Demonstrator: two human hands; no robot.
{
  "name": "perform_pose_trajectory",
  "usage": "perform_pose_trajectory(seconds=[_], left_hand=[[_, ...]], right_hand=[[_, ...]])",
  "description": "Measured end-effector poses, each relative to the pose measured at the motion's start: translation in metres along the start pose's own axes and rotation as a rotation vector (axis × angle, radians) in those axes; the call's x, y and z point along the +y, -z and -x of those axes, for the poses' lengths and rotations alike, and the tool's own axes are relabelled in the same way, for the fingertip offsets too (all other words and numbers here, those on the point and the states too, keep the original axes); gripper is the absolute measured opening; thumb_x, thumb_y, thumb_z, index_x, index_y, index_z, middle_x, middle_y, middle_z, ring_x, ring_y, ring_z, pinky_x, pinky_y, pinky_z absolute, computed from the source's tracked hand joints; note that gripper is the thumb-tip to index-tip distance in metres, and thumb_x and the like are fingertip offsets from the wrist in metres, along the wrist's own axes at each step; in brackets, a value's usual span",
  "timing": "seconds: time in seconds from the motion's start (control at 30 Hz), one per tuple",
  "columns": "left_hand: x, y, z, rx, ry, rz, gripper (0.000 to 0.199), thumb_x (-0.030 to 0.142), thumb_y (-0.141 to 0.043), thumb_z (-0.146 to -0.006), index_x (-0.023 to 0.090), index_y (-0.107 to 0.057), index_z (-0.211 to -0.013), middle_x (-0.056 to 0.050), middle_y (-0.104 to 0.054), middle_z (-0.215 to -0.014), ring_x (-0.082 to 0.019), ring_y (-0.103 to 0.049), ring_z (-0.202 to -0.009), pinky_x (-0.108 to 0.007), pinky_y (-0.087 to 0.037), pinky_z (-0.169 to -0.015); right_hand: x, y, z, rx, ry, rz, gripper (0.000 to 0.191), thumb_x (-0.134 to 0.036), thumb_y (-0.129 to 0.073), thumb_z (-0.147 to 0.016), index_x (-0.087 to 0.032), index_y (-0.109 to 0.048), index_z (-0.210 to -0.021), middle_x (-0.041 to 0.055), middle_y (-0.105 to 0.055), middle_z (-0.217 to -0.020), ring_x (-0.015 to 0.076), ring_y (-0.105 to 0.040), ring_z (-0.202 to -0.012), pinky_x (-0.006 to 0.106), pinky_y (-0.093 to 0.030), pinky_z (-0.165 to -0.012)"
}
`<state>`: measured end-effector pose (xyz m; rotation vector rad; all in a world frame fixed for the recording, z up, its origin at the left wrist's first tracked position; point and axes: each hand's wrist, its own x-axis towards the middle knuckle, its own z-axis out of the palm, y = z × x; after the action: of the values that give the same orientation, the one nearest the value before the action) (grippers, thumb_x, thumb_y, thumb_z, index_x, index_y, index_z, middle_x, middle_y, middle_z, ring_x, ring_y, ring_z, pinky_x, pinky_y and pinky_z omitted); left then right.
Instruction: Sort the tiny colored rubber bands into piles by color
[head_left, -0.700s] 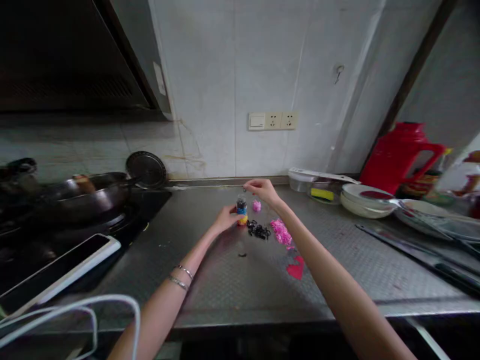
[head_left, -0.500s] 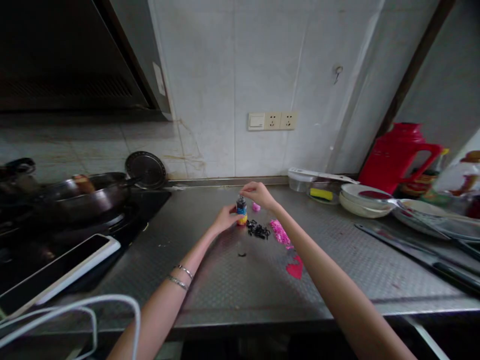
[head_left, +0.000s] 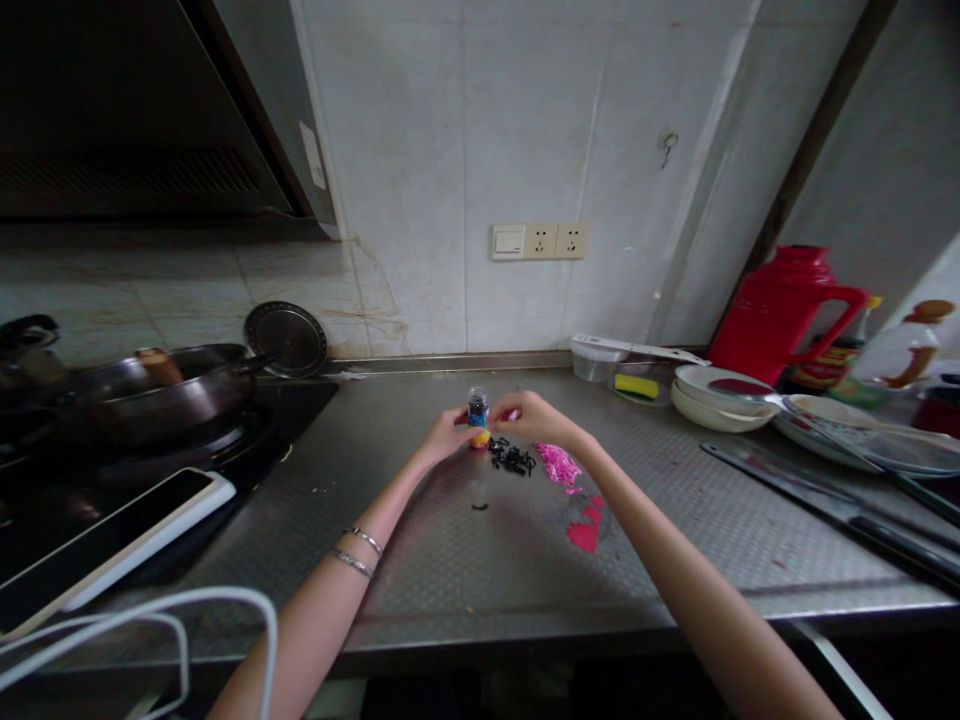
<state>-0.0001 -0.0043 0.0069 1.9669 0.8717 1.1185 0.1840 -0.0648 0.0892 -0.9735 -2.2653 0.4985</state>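
A small clear jar (head_left: 478, 408) with dark, blue, yellow and red layers stands upright on the metal counter, its top open. My left hand (head_left: 448, 436) is wrapped round its lower left side. Just right of the jar, above a pile of small black pieces (head_left: 513, 458), my right hand (head_left: 523, 411) has its fingers pinched together; what they hold, if anything, is too small to make out. Pink pieces (head_left: 557, 464) lie to the right, with red shapes (head_left: 585, 528) nearer the front. One curved black piece (head_left: 480, 507) lies apart.
On the left are a pan (head_left: 165, 395) on the stove and a phone-like device (head_left: 112, 545) with a white cable (head_left: 217, 592). At right stand bowls (head_left: 716, 408), a yellow sponge (head_left: 636, 386), a red jug (head_left: 780, 315) and a long dark utensil (head_left: 825, 505).
My right hand has moved from above the jar's mouth down to its right side, over the black pieces. The left hand stays on the jar. The view has shifted slightly.
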Motion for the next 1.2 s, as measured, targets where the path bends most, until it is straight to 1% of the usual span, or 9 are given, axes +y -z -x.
perform_pose_trajectory(seconds=[0.1,0.17,0.33,0.57,0.7,0.8,0.97,1.07,1.2], left_hand=[[0.001,0.000,0.000,0.023,0.017,-0.012,0.030,0.017,-0.063,-0.063,0.010,-0.062,-0.092,-0.009,-0.065,-0.095,-0.019,-0.060,-0.088,-0.032,-0.044,-0.083],[0.002,0.000,0.000,0.037,0.029,-0.022,0.030,0.018,-0.064,-0.063,0.010,-0.062,-0.092,-0.009,-0.066,-0.094,-0.019,-0.060,-0.087,-0.032,-0.044,-0.082],[0.006,0.001,0.001,0.022,0.034,-0.032,0.031,0.019,-0.064,-0.064,0.009,-0.062,-0.093,-0.010,-0.065,-0.096,-0.019,-0.060,-0.088,-0.032,-0.044,-0.083],[0.005,0.002,0.002,0.007,0.015,-0.028,0.030,0.020,-0.064,-0.064,0.010,-0.062,-0.092,-0.010,-0.065,-0.095,-0.019,-0.060,-0.088,-0.032,-0.044,-0.083],[0.004,0.001,0.001,0.015,0.015,-0.031,0.030,0.020,-0.064,-0.064,0.010,-0.062,-0.093,-0.010,-0.065,-0.096,-0.019,-0.060,-0.088,-0.031,-0.044,-0.083],[0.006,0.000,0.001,0.011,0.009,-0.027,0.029,0.019,-0.063,-0.064,0.010,-0.062,-0.092,-0.009,-0.065,-0.095,-0.018,-0.060,-0.087,-0.031,-0.044,-0.082],[0.013,0.001,0.003,-0.001,-0.010,-0.035,0.030,0.018,-0.060,-0.065,0.012,-0.061,-0.095,-0.007,-0.065,-0.096,-0.018,-0.060,-0.087,-0.031,-0.044,-0.083],[0.014,0.001,0.004,0.008,0.017,-0.049,0.029,0.018,-0.059,-0.065,0.013,-0.062,-0.094,-0.007,-0.065,-0.096,-0.018,-0.060,-0.088,-0.032,-0.043,-0.084],[0.011,0.001,0.003,0.003,0.022,-0.048,0.029,0.018,-0.059,-0.066,0.012,-0.061,-0.094,-0.008,-0.065,-0.097,-0.017,-0.060,-0.088,-0.032,-0.042,-0.085]], right_hand=[[-0.009,-0.016,0.019,-0.301,0.043,-0.029,0.018,-0.020,-0.054,-0.069,-0.015,-0.067,-0.081,0.0014,-0.066,-0.075,0.0108,-0.057,-0.066,0.019,-0.042,-0.061],[-0.010,-0.030,0.028,-0.380,0.035,0.005,0.019,-0.016,-0.055,-0.066,-0.016,-0.067,-0.081,0.0011,-0.066,-0.075,0.0104,-0.057,-0.066,0.019,-0.042,-0.061],[-0.007,-0.055,0.036,-0.437,0.004,0.073,0.028,-0.016,-0.057,-0.063,-0.018,-0.064,-0.090,0.0013,-0.065,-0.080,0.0097,-0.055,-0.064,0.017,-0.040,-0.056],[-0.012,-0.062,0.036,-0.418,0.033,0.111,0.033,-0.006,-0.045,-0.064,-0.016,-0.064,-0.089,0.0002,-0.061,-0.068,0.0081,-0.050,-0.056,0.017,-0.036,-0.053],[-0.015,-0.057,0.035,-0.358,0.024,0.106,0.032,-0.005,-0.046,-0.064,-0.015,-0.064,-0.087,0.0006,-0.061,-0.070,0.0081,-0.050,-0.059,0.017,-0.037,-0.055],[-0.016,-0.040,0.027,-0.253,0.017,0.040,0.029,-0.006,-0.045,-0.066,-0.015,-0.063,-0.087,0.0008,-0.062,-0.073,0.0079,-0.051,-0.061,0.018,-0.038,-0.058],[-0.015,0.006,-0.009,0.090,0.039,-0.077,0.024,-0.016,-0.049,-0.071,-0.013,-0.059,-0.093,0.0031,-0.062,-0.078,0.0100,-0.055,-0.070,0.021,-0.043,-0.064],[-0.011,0.019,-0.033,0.251,0.058,-0.023,0.021,-0.016,-0.051,-0.070,-0.012,-0.059,-0.088,0.0036,-0.062,-0.078,0.0102,-0.056,-0.071,0.022,-0.044,-0.067],[-0.003,0.013,-0.051,0.227,0.062,0.110,0.018,-0.014,-0.052,-0.069,-0.012,-0.061,-0.084,0.0033,-0.063,-0.075,0.0102,-0.056,-0.069,0.022,-0.043,-0.067]])
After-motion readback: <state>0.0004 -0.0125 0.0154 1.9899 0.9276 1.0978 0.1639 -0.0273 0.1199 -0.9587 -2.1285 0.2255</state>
